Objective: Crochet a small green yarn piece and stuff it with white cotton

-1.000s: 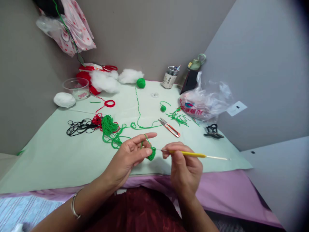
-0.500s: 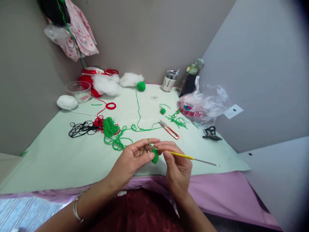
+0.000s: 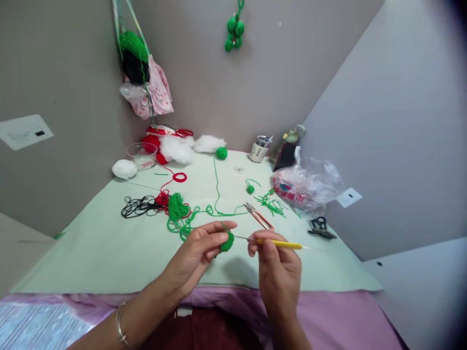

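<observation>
Pinched between the thumb and fingers of my left hand (image 3: 202,248) is a small green crochet piece (image 3: 227,242), with green yarn running over the index finger. My right hand (image 3: 279,265) grips a crochet hook (image 3: 280,243) by its yellow handle. The hook's thin metal shaft points left, its tip at or very near the edge of the crochet piece; whether it sits in a loop is too small to tell. Beyond the hands lie a tangle of green yarn (image 3: 178,206) and orange-handled thread snips (image 3: 260,217).
Black yarn (image 3: 138,206), a red yarn ring (image 3: 179,177), a white yarn ball (image 3: 124,168) and a clear tub (image 3: 142,158) lie left. White stuffing (image 3: 177,149) and a pen holder (image 3: 260,149) stand at the back. A plastic bag (image 3: 306,184) and black hair claw (image 3: 321,228) are right.
My right hand has moved right with the hook, drawing apart from my left hand. The crochet piece has turned in my left fingers. The view has tilted up and shifted left.
</observation>
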{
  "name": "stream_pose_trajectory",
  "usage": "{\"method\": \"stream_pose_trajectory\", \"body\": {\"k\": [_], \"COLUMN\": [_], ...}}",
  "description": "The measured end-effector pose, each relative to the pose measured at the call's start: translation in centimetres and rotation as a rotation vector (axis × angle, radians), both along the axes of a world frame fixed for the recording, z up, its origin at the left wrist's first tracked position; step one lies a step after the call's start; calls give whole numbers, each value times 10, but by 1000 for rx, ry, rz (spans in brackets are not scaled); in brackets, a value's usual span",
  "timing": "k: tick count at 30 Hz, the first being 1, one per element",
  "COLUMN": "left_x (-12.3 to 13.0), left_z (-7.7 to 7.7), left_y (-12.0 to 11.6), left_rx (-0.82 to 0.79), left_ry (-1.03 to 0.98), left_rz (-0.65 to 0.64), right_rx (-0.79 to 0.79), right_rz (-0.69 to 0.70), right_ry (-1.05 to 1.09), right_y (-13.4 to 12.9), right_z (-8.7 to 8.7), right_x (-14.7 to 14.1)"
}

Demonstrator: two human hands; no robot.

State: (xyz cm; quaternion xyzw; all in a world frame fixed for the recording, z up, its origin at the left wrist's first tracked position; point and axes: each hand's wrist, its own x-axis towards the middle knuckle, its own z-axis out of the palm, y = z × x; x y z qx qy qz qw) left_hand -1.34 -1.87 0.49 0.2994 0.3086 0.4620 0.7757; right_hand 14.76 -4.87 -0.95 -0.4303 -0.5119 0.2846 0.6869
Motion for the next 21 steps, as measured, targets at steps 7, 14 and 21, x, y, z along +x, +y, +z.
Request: {"method": "stream_pose_trajectory", "body": {"k": [7,14,21], "left_x": [-6,-21,-17], "left_z": [-10,-45,-42], "left_y": [-9,-16,-18], "left_rx": [251,421,405], "left_ry": [253,588,607], "left_rz": [46,76,69], "right_rx": [-201,-342,-326], "right_rz": [178,271,299], "right_ry": [130,19,39], "right_y": [12,13,14], "right_z": [-18,-45,-48], "right_x": [-20,-31,-29]}}
